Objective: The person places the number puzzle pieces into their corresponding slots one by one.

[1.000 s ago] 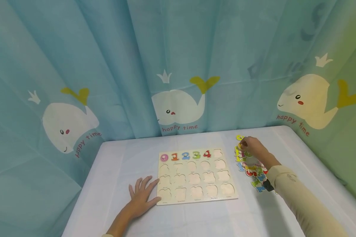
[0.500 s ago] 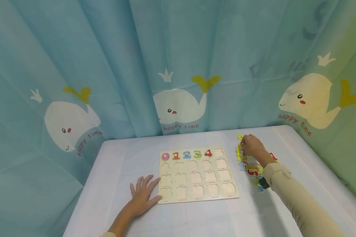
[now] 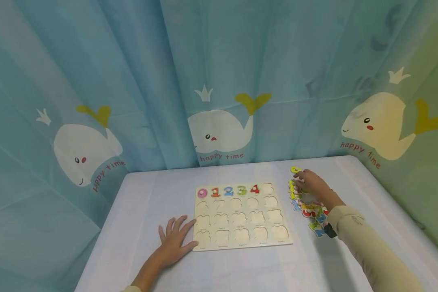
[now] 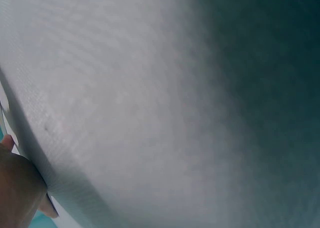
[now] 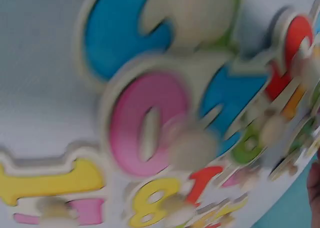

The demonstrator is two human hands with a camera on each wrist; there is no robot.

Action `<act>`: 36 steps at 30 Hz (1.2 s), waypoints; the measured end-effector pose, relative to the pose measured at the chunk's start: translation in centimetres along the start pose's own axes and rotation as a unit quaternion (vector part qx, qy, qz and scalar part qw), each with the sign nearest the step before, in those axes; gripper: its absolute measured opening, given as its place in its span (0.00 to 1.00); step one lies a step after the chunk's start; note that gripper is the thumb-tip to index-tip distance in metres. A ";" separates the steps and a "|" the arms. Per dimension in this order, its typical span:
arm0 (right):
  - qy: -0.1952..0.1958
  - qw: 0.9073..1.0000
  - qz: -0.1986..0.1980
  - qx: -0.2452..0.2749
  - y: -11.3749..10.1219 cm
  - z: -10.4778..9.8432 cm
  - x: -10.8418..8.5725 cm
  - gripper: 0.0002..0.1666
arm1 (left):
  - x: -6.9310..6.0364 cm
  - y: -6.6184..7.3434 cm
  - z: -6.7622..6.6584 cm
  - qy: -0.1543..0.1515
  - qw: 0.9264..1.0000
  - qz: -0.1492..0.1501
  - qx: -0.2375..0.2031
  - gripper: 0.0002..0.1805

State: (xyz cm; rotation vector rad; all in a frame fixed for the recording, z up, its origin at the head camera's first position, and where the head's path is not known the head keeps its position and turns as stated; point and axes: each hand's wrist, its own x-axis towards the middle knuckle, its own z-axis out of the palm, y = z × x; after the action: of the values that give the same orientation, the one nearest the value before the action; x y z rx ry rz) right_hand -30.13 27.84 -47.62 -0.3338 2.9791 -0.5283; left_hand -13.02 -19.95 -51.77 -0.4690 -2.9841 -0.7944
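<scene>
A pale puzzle board lies on the table with rows of shallow recesses. Coloured number pieces 0 to 4 fill most of its top row. My left hand rests flat with spread fingers, its index finger and thumb touching the board's left edge. Over the far end of a pile of knobbed number pieces is my right hand. Its fingertips are at a small pale piece; whether they pinch it is too small to tell. The right wrist view shows a pink 0 and a yellow 1 up close.
The white table ends at a blue curtain printed with whales. A yellow piece lies just beyond the right hand. A dark object shows beside the right cuff. White cloth fills much of the left wrist view.
The right hand's fingers have shifted slightly over the far end of the pile; the orange-yellow colour at its fingertips no longer shows. The left hand and board hold still.
</scene>
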 end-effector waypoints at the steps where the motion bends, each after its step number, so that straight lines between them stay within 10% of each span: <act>1: -0.006 1.000 -0.015 -0.003 -0.2 0.1 0.2 0.17 | 0.0 0.0 0.1 0.000 1.000 -0.001 0.000 0.35; 8: -0.025 0.999 0.024 0.021 -1.1 0.4 0.5 0.11 | 0.0 -0.2 0.7 -0.010 1.000 -0.005 -0.003 0.35; 22: 0.128 0.987 -0.041 0.083 -4.0 1.1 1.2 0.10 | 0.0 -0.3 0.5 -0.008 1.000 -0.007 0.002 0.36; 29: -0.003 0.995 -0.071 0.075 -6.5 3.0 2.1 0.09 | -0.2 -0.2 0.4 -0.006 1.000 -0.008 0.001 0.35; 36: 0.003 0.995 -0.058 0.077 -7.6 3.9 2.0 0.08 | -0.1 -0.2 0.1 0.003 1.000 0.001 0.000 0.35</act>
State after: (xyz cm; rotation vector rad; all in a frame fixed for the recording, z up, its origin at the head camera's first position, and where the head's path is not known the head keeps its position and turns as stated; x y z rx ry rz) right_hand -30.07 19.11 -48.73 -0.4921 2.9138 -0.7681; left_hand -13.01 -20.08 -51.91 -0.4689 -2.9788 -0.7930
